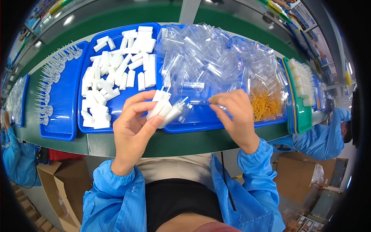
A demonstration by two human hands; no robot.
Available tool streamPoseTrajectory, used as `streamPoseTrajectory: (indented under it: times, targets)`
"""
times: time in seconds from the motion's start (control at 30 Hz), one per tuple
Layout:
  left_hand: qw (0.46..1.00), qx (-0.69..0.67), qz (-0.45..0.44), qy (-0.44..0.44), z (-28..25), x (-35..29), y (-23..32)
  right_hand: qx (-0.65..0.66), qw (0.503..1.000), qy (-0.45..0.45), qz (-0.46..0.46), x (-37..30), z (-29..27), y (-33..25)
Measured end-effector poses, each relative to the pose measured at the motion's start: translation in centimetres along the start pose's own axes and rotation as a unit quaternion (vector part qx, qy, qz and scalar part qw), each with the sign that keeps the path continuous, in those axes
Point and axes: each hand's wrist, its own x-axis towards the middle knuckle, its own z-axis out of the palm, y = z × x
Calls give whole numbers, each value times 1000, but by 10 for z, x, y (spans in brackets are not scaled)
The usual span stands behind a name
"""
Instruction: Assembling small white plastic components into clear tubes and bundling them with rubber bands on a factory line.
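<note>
My left hand (133, 129) grasps two white plugs (164, 109) above the worktop (185, 143). Right hand (234, 116) pinches a clear bag (195, 101) at its mouth. Plugs not yet bagged; many loose pieces remain in blue tray (83, 125).

Centre frame: left hand (133, 129) grips a small bundle of white plastic pieces (164, 109). Right hand (235, 116) pinches a clear plastic bag (193, 101) beside the bundle. Behind them on the green tabletop (185, 141), blue trays (116, 104) hold white blocks (118, 73), clear bags (216, 58) and yellow rubber bands (264, 106).
</note>
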Motion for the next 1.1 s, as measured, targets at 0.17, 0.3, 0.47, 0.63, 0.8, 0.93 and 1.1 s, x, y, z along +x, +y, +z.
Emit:
streamPoseTrajectory:
  times: [0.17, 0.3, 0.47, 0.63, 0.8, 0.93, 1.1]
  targets:
    - [1000, -24, -2, -7, 10, 6, -8, -194, 971, -98, -102, 12, 15, -2]
    - [1000, -10, 6, -17, 17, 4, -9, -232, 956, -156, -90, 13, 10, -3]
    - [998, 49, 36, -21, 20, -7, -4, -232, 951, -199, -50, 6, 11, -8]
    - [998, 42, 29, -31, 26, -7, -1, 160, 970, 49, 175, -4, -8, -23]
    - [996, 55, 60, -46, 44, 0, -9, 512, 797, 179, 265, -8, -13, -21]
    - [992, 79, 83, -49, 55, 4, -10, 530, 782, 205, 257, 0, -8, -38]
    - [991, 94, 88, -32, 50, 1, -18, 446, 855, 104, 244, -9, 10, -32]
